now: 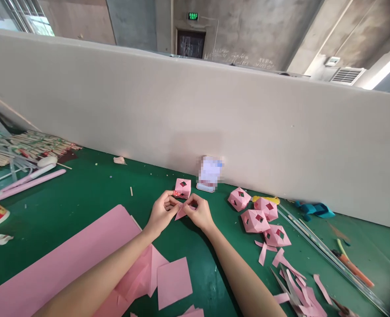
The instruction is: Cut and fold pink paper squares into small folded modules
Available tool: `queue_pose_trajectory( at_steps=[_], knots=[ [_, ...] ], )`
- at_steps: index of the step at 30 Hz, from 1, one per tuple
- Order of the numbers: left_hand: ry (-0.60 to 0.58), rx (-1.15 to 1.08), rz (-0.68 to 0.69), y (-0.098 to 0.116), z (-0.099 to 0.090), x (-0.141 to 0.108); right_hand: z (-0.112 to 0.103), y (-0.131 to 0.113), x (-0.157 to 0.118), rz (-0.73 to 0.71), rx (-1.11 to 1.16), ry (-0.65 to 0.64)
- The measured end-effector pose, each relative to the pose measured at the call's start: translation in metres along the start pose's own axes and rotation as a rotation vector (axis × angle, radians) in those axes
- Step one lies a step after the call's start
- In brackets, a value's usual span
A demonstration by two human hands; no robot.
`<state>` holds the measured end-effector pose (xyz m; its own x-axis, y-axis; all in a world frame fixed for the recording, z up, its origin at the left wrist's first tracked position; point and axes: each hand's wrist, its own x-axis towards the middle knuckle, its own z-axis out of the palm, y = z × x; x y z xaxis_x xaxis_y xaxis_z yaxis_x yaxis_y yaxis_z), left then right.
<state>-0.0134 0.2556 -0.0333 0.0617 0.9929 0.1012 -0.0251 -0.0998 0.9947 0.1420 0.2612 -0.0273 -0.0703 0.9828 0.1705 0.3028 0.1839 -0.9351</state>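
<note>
Between my two hands is a small folded piece of pink paper [181, 214], low over the green table. My left hand [162, 213] pinches its left side, and something red is wrapped on one finger. On the other side, my right hand [199, 212] grips the paper with thumb and fingers. Just beyond them stands a folded pink paper box [183, 186] with diamond-shaped holes. Several more such paper shapes [255, 220] sit together to the right. A square pink sheet [174, 282] lies nearer to me, beside other loose pink sheets.
Large pink sheets [66, 259] cover the left front. Scissors [285, 286] lie among paper strips at right, near clear rods [327, 251]. Wooden sticks [39, 145] pile up far left. A blurred phone-like object [210, 172] leans on the white partition [188, 101].
</note>
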Motion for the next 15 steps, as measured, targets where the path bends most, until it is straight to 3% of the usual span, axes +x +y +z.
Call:
queue_pose_trajectory(
  at_steps=[7, 15],
  knots=[
    [0.141, -0.089, -0.045, 0.0040, -0.0045, 0.0021, -0.0059, 0.0056, 0.0043, 0.046, 0.136, 0.005],
    [0.069, -0.111, -0.068, 0.0056, -0.0021, 0.0026, -0.0048, 0.0075, 0.0056, -0.027, 0.135, -0.029]
  ],
)
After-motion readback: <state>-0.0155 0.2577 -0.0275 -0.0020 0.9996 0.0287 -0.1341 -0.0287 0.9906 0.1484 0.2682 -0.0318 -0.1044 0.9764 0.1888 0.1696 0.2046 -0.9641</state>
